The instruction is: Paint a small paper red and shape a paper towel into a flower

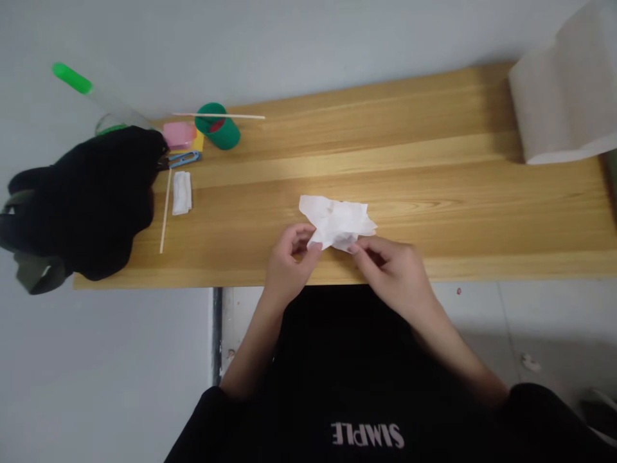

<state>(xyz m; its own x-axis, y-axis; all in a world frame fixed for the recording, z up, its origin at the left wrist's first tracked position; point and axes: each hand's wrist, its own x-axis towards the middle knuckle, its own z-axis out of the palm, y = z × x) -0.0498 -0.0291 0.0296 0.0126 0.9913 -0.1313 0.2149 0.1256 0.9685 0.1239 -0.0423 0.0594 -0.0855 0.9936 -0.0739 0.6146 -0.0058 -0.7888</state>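
A crumpled sheet of thin white tissue paper [340,217] spreads above the front part of the wooden table, its outline ragged and its surface creased. My left hand [292,260] pinches its lower left corner between thumb and fingers. At the lower right edge, my right hand [393,267] grips the same tissue paper, thumb on top. The two hands are a short way apart. A small dark spot shows along the paper's upper edge, too small to make out. Whether the paper rests on the wood or hangs just over it, I cannot tell.
On the left of the table [434,186] lie a black cloth [96,199], a folded white tissue [182,193], a thin stick [166,212], blue thread snips [186,158] and a pink block [179,135]. A green cup [222,132] stands behind. White boxy objects [569,96] occupy the back right.
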